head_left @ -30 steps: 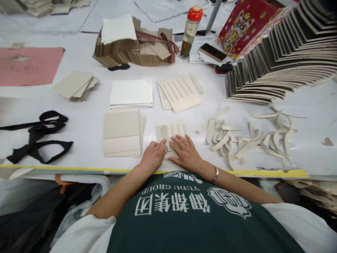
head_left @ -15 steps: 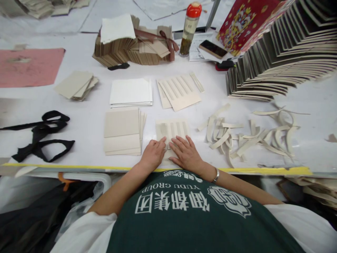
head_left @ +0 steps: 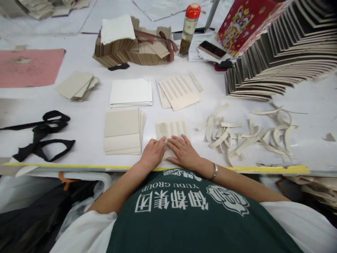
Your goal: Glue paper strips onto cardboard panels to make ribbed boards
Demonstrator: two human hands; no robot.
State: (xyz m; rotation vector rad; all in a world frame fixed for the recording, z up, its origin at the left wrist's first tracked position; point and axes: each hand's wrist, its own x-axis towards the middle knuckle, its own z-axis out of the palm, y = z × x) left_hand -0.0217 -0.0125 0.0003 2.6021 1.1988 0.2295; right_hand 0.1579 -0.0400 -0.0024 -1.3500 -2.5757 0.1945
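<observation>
A cream card (head_left: 177,127) with several raised parallel strips lies flat near the table's front edge, its lower part covered by my hands. My right hand (head_left: 183,153) rests flat on it, fingers stretched toward the upper left. At the card's left side, my left hand (head_left: 153,153) has its fingers curled in, with the fingertips touching the card; whatever they pinch is too small to make out. Beside my left hand is a stack of beige cards (head_left: 121,131). Loose cream strips (head_left: 229,135) are scattered to the right of my right hand.
Behind lie white cards (head_left: 131,92) and strip-covered cards (head_left: 180,92). Bundled boards (head_left: 116,52), a red-capped bottle (head_left: 189,31) and a phone (head_left: 212,49) stand or lie farther back. Black fabric ties (head_left: 39,137) lie left. Fanned dark boards (head_left: 286,52) fill the right.
My right hand has slid slightly left across the card, closer to my left hand. The left hand and the card stay nearly where they were.
</observation>
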